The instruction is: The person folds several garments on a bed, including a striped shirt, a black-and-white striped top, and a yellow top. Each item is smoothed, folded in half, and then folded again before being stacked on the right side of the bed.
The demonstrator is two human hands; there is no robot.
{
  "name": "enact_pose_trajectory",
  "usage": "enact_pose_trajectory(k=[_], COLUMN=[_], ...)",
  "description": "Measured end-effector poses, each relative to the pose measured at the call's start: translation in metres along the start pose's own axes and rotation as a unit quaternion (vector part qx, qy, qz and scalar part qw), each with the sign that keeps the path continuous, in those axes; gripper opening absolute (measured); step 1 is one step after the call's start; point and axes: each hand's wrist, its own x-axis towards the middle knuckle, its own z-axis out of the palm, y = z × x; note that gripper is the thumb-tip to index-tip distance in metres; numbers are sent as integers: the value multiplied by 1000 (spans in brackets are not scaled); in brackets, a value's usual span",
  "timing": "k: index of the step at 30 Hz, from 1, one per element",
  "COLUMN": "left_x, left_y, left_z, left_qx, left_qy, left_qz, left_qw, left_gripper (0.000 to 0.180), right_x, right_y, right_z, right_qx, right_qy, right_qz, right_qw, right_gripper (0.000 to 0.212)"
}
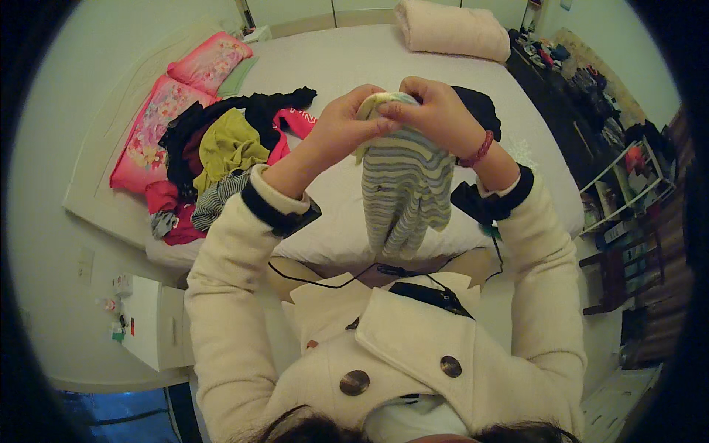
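My left hand (346,118) and my right hand (442,117) are raised side by side over the bed. Both pinch the upper edge of a striped garment (406,184) in grey and pale yellow, thumbs toward me. Its body hangs down in loose folds below the fingers; what kind of garment it is, I cannot make out. A black piece of clothing (478,112) lies on the bed beyond my right hand, partly hidden by it. Left of my left hand is a heap of clothes with a yellow-green garment (230,148) on top.
The white bed (332,59) stretches out before me. Pink floral pillows (159,125) rest against the headboard at left, and a rolled pale pink quilt (454,31) lies at the far end. A white bedside cabinet (155,325) stands at lower left, a wire rack (628,181) at right.
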Motion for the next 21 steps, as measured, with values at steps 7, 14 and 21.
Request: enact_pose_trajectory(k=[7, 14, 21], left_x=[22, 31, 34], left_y=[10, 34, 41], left_z=[-30, -74, -81], left_qx=[18, 106, 112], left_qy=[6, 153, 178], left_qz=[89, 147, 172], left_qw=[996, 971, 962], left_gripper=[21, 27, 20], right_x=[-10, -19, -21], right_y=[29, 58, 62], right_z=[-15, -18, 12], right_qx=[186, 254, 113], right_qy=[-184, -94, 194], right_qz=[7, 9, -97], right_qw=[965, 963, 970], right_gripper=[35, 32, 32])
